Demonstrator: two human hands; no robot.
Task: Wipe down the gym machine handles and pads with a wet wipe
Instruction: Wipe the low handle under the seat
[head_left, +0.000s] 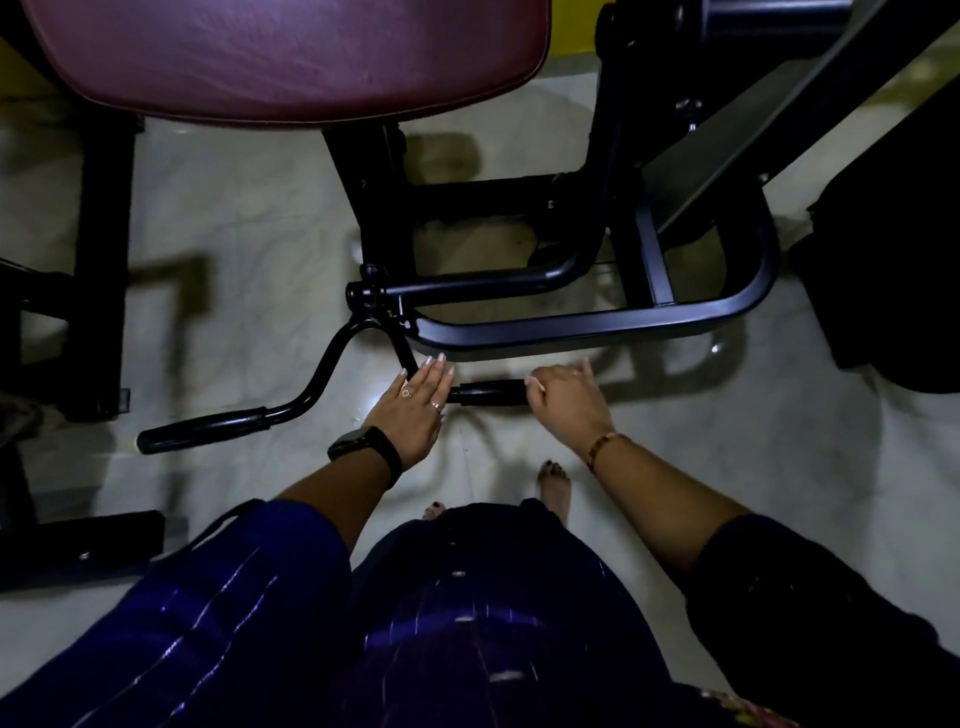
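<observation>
**Handlebar (317, 375) of the gym machine under both hands**

The person stands over the machine and looks down on it. The black handlebar hangs low over the pale floor (260, 218). It has one curved arm and one foam grip on each side.

The left hand (413, 410) lies on the bar near its middle joint, just beside the inner end of the right grip (491, 392). Its fingers are straight and close together, and they point away from the person. They are not curled round anything. This hand has rings on two fingers, and a dark smartwatch (363, 447) is on the wrist.

The right hand (569, 405) is at the outer end of the right grip. Its fingers are curled down over that end, so it holds the grip. Something small and pale shows at the fingertips, but I cannot tell whether it is a wipe or only the nails. A thin bracelet (605, 447) is on this wrist.

The left grip (202, 428) is well apart from both hands, at the lower left, and nothing touches it. The maroon seat pad (291, 57) is at the top of the view, above the handlebar. The rounded black frame tube (597, 327) runs just behind the hands. One bare foot (555, 486) stands on the floor below the right wrist.
</observation>
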